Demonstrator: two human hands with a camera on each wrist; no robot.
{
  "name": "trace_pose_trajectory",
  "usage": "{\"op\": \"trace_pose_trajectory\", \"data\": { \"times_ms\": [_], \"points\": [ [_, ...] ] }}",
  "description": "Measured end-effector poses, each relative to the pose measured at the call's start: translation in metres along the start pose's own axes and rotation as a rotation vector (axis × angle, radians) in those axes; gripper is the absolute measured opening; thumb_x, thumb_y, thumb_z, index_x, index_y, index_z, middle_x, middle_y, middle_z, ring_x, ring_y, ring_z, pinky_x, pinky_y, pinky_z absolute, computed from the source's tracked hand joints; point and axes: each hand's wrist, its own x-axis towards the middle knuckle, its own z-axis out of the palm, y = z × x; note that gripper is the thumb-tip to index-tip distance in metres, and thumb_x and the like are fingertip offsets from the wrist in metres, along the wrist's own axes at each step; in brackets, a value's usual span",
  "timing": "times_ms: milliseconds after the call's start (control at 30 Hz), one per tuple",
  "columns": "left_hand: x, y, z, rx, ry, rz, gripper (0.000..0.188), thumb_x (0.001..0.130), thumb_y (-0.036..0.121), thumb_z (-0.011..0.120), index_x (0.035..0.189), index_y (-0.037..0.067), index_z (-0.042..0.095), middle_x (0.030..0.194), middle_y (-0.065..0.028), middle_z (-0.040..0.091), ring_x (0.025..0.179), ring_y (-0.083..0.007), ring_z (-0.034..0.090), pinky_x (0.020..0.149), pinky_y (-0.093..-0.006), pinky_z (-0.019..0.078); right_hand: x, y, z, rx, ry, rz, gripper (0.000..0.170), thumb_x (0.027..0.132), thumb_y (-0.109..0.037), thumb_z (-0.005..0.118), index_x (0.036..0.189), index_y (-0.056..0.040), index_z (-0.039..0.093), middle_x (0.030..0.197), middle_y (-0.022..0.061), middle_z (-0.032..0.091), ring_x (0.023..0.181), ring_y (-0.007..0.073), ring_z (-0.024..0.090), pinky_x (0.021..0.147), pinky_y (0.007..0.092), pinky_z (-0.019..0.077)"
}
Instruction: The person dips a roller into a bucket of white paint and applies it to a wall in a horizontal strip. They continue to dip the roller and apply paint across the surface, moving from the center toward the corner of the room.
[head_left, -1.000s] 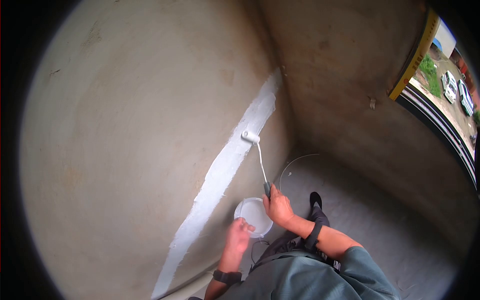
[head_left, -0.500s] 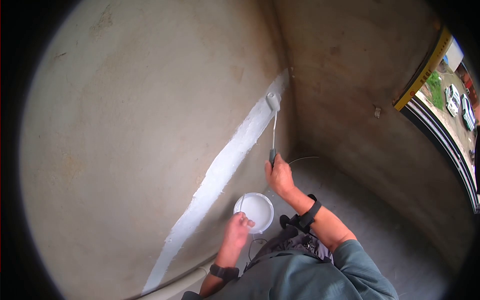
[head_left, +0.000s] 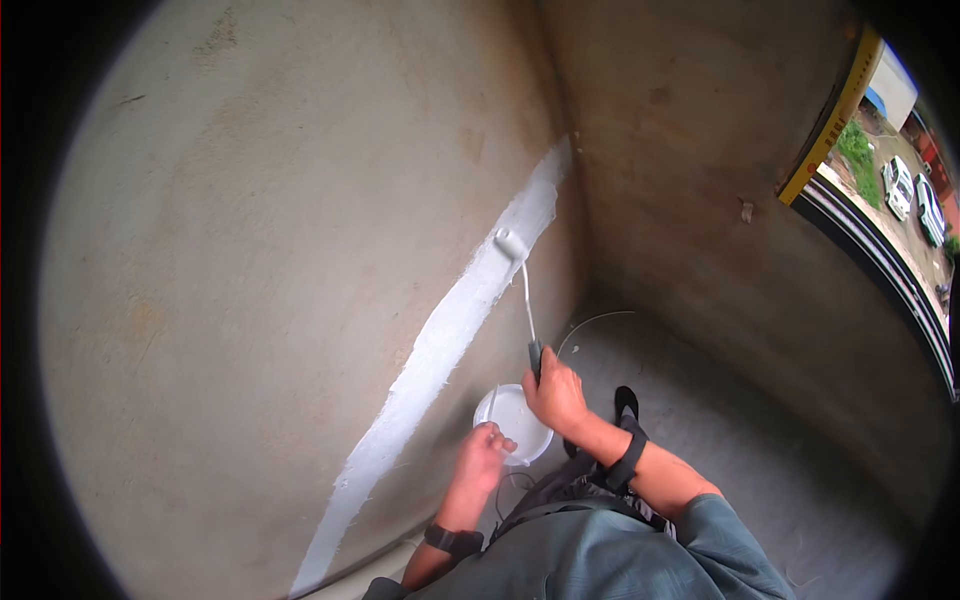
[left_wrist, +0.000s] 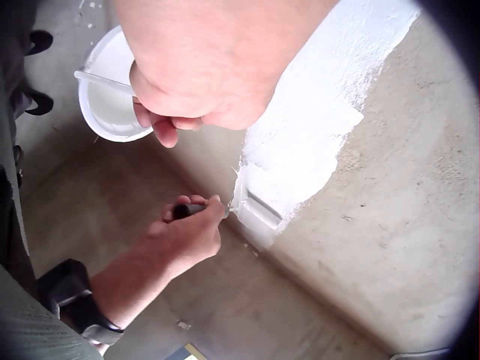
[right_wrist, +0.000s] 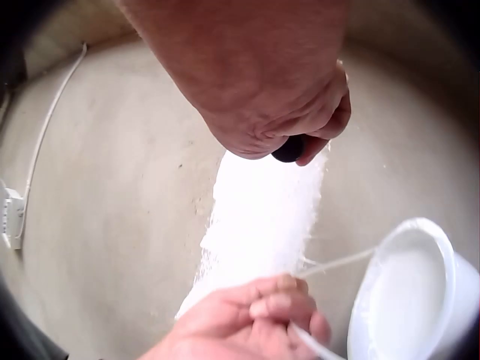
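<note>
My right hand point(head_left: 558, 395) grips the dark handle of a small paint roller point(head_left: 510, 245). Its white sleeve lies against the wall on a band of white paint point(head_left: 430, 350), towards the band's upper end near the corner. Lower down, my left hand point(head_left: 482, 460) holds the thin white bail handle point(right_wrist: 341, 262) of a white bucket point(right_wrist: 461, 296), fingers curled round it. The bucket hangs close to the wall with white paint inside. In the right wrist view, the black end of the roller handle pokes out of the right fist, and the sleeve is hidden.
The bare plaster wall point(head_left: 230, 300) meets a darker wall point(head_left: 680, 150) at a corner just beyond the roller. At the right, a window opening with a yellow edge point(head_left: 830, 120) shows parked cars outside. A thin cable point(head_left: 590, 322) lies on the grey floor point(head_left: 740, 440).
The roller has gone up along the band towards the corner, then back down part of the way, the right hand moving with it. The left hand keeps holding the bucket at about the same place.
</note>
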Motion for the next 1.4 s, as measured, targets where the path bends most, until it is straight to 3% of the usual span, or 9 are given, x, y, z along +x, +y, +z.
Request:
{"op": "trace_pose_trajectory", "data": {
  "times_ms": [100,300,567,667,767,900,1133,1400],
  "points": [
    [-0.004,0.0,-0.009,0.008,0.015,-0.002,0.014,0.097,0.019,0.06,0.086,0.01,0.059,0.07,-0.0033,0.051,0.074,-0.0248,0.054,0.085,-0.0452,0.0467,0.037,-0.001,-0.004,-0.017,0.182,-0.056,0.037,0.091,-0.014,0.058,0.116,0.0108,0.048,0.077,0.0314,0.068,0.077,0.0522,0.068,0.077,0.0604,0.0544],
    [-0.009,-0.001,-0.017,0.02,0.01,0.03,0.016,0.097,0.02,0.06,0.086,0.009,0.059,0.069,-0.0032,0.051,0.074,-0.025,0.055,0.085,-0.0453,0.0468,0.068,-0.002,-0.004,-0.068,0.264,-0.071,0.033,0.089,-0.012,0.058,0.11,0.0105,0.048,0.076,0.0323,0.067,0.074,0.052,0.068,0.075,0.0597,0.0553],
    [-0.006,0.0,-0.023,-0.007,0.002,0.018,0.013,0.096,0.016,0.061,0.086,0.009,0.059,0.069,-0.0032,0.05,0.072,-0.0239,0.053,0.081,-0.0447,0.0473,-0.037,-0.015,0.036,-0.07,-0.072,-0.02,0.046,0.091,-0.015,0.057,0.124,0.0141,0.044,0.078,0.0323,0.067,0.076,0.0525,0.068,0.074,0.0606,0.0547],
    [-0.009,0.0,-0.02,-0.002,0.01,0.012,0.012,0.096,0.016,0.061,0.086,0.008,0.059,0.069,-0.0035,0.05,0.072,-0.0239,0.053,0.081,-0.0446,0.0474,-0.051,-0.008,0.04,-0.051,-0.099,-0.029,0.049,0.092,-0.016,0.059,0.128,0.0133,0.043,0.079,0.0328,0.068,0.077,0.0531,0.067,0.074,0.0607,0.0544],
    [-0.013,0.001,-0.017,0.016,-0.002,0.0,0.013,0.097,0.016,0.06,0.087,0.008,0.059,0.069,-0.0037,0.051,0.072,-0.0242,0.054,0.082,-0.0446,0.0475,-0.031,-0.004,0.032,-0.022,0.033,-0.067,0.033,0.093,-0.016,0.06,0.113,0.0071,0.046,0.077,0.0324,0.067,0.072,0.0525,0.067,0.069,0.061,0.0543],
    [-0.013,-0.001,-0.019,0.035,-0.024,0.006,0.014,0.099,0.018,0.057,0.088,0.009,0.059,0.07,-0.002,0.051,0.073,-0.0228,0.056,0.083,-0.0455,0.0487,0.024,0.002,0.0,0.006,0.102,-0.02,0.033,0.092,-0.017,0.06,0.111,0.0084,0.05,0.081,0.0341,0.067,0.08,0.0547,0.067,0.078,0.0601,0.055],
    [-0.011,-0.005,-0.007,-0.002,-0.022,0.015,0.014,0.099,0.018,0.057,0.09,0.009,0.061,0.071,-0.0016,0.053,0.073,-0.0224,0.058,0.083,-0.046,0.0499,0.104,0.022,-0.052,-0.012,0.153,0.048,0.042,0.09,-0.018,0.059,0.117,0.0139,0.055,0.102,0.0383,0.067,0.103,0.053,0.066,0.093,0.0548,0.054],
    [-0.004,-0.008,0.016,-0.016,0.007,0.019,0.018,0.1,0.02,0.057,0.085,0.011,0.058,0.067,-0.0019,0.052,0.074,-0.0235,0.057,0.085,-0.0445,0.0477,0.157,0.057,-0.094,-0.034,0.134,0.058,0.046,0.092,-0.021,0.061,0.122,0.013,0.054,0.107,0.0364,0.068,0.106,0.0512,0.066,0.095,0.0531,0.054]
  ]
}}
